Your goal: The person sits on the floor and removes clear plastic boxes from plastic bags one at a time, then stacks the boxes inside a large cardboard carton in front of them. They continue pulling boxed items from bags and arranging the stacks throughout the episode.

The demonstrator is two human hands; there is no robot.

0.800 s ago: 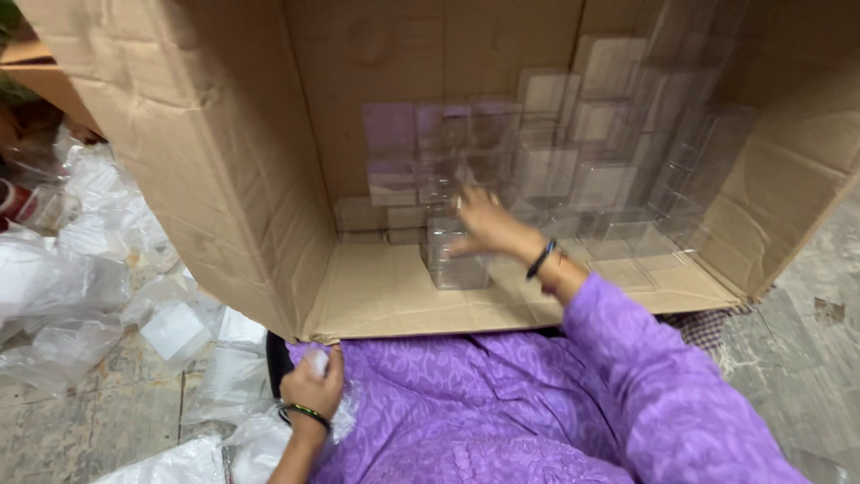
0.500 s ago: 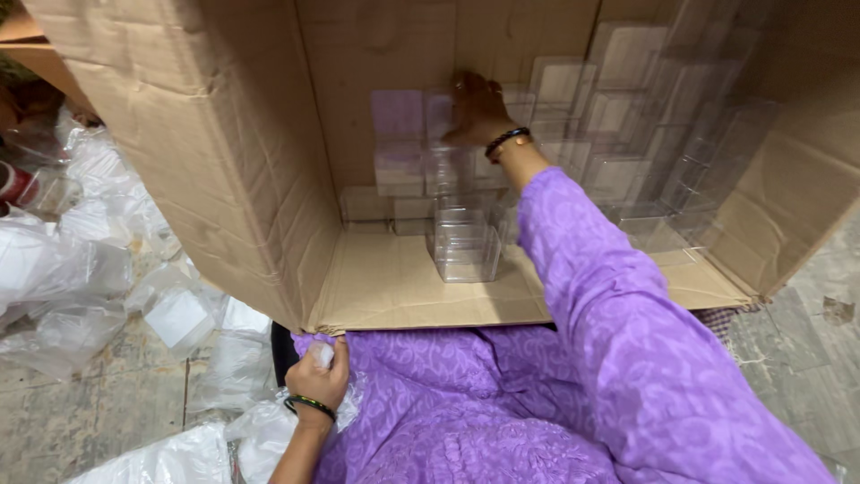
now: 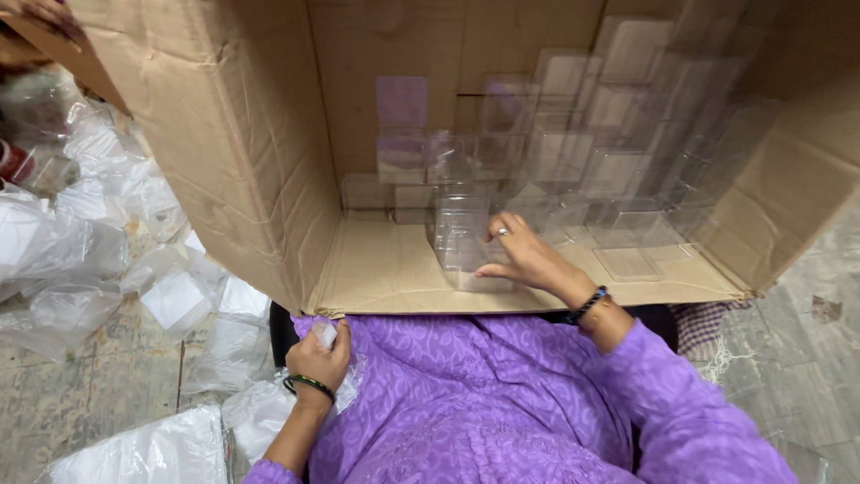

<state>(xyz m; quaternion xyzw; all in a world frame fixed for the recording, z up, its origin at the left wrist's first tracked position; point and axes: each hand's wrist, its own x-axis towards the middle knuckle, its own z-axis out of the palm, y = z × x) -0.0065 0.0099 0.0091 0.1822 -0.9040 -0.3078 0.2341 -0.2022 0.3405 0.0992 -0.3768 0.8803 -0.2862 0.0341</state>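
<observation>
A large cardboard box (image 3: 224, 152) lies on its side, open towards me, with several clear plastic boxes (image 3: 582, 134) stacked against its back. My right hand (image 3: 524, 255) reaches inside and rests its fingers on a short stack of clear plastic boxes (image 3: 459, 235) standing on the lower flap. My left hand (image 3: 320, 354) sits at my lap on purple cloth, closed around a piece of clear plastic (image 3: 327, 333).
Loose clear plastic boxes and plastic bags (image 3: 107, 269) lie heaped on the floor at the left. A flat clear lid (image 3: 627, 263) lies on the carton's lower flap at the right. Stone floor (image 3: 806, 332) shows at the right.
My right hand has come down from the upper stacked boxes at the back to the short stack on the flap. My left hand has stayed at my lap.
</observation>
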